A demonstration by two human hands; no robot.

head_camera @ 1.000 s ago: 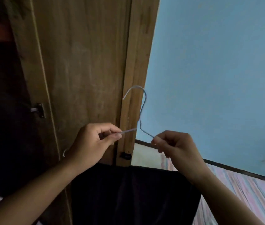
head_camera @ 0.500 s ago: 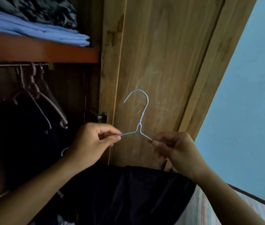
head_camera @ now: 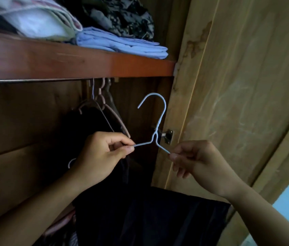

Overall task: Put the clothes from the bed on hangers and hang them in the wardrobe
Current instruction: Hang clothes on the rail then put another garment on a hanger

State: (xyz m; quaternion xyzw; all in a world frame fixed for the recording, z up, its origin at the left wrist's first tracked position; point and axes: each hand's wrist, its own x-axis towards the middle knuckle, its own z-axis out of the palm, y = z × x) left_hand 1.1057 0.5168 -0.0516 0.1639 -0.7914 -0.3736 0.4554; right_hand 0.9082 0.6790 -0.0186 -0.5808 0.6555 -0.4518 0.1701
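Note:
A pale blue wire hanger [head_camera: 158, 121] stands upright in front of the open wardrobe, its hook pointing left below the shelf. A dark garment [head_camera: 149, 219] hangs from it, under my hands. My left hand [head_camera: 97, 157] pinches the hanger's left shoulder. My right hand [head_camera: 198, 162] pinches its right shoulder. The metal rail [head_camera: 33, 80] runs under the shelf, up and left of the hook. The hanger's lower bar is hidden by my hands and the garment.
Several hangers with dark clothes [head_camera: 103, 107] hang on the rail just left of the hook. The red-brown shelf [head_camera: 87, 64] above carries folded blue cloth [head_camera: 122, 43] and other textiles. The wooden wardrobe door [head_camera: 237, 86] stands open at the right, with a latch [head_camera: 168, 136].
The view has swung left and up, from the door and blue wall into the wardrobe interior. Both hands carried the hanger with the garment toward the rail, their grip unchanged.

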